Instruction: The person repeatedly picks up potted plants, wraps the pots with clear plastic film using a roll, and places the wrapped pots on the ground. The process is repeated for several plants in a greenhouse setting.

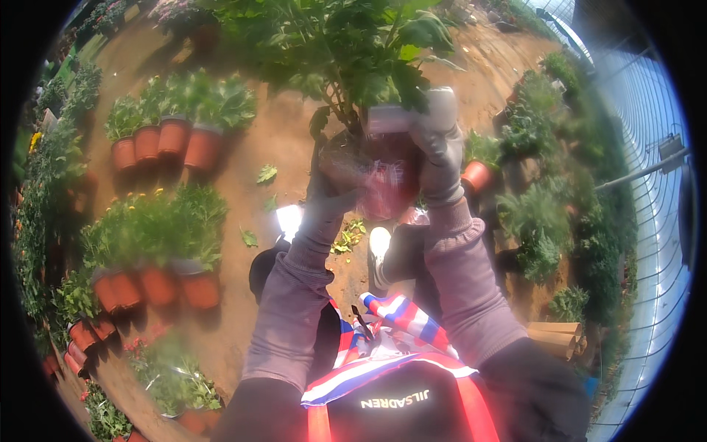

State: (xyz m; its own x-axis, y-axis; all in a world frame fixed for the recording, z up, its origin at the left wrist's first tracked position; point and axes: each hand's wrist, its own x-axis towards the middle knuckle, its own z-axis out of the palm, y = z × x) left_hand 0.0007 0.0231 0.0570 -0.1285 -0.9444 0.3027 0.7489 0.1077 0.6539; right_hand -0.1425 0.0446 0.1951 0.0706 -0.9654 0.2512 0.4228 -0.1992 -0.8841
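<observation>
A leafy green potted plant (346, 59) stands up in front of me at the top centre, held between my hands. Its reddish pot (387, 184) has a shiny pinkish cover that looks like thin plastic. My left hand (340, 168) is closed around the pot's left side, partly blurred. On the pot's right side is my right hand (439, 158), in a pale glove, fingers wrapped against it. A whitish, blurred piece (442, 107) sits at the top of the right hand by the pot's rim; its kind is unclear.
Orange pots of leafy plants (173, 140) lie tilted in groups on the brown soil at left, some with yellow flowers (151, 221). More greenery (541, 214) lines the right, before a clear plastic wall (655, 221). Fallen leaves (347, 236) lie near my shoe (378, 247).
</observation>
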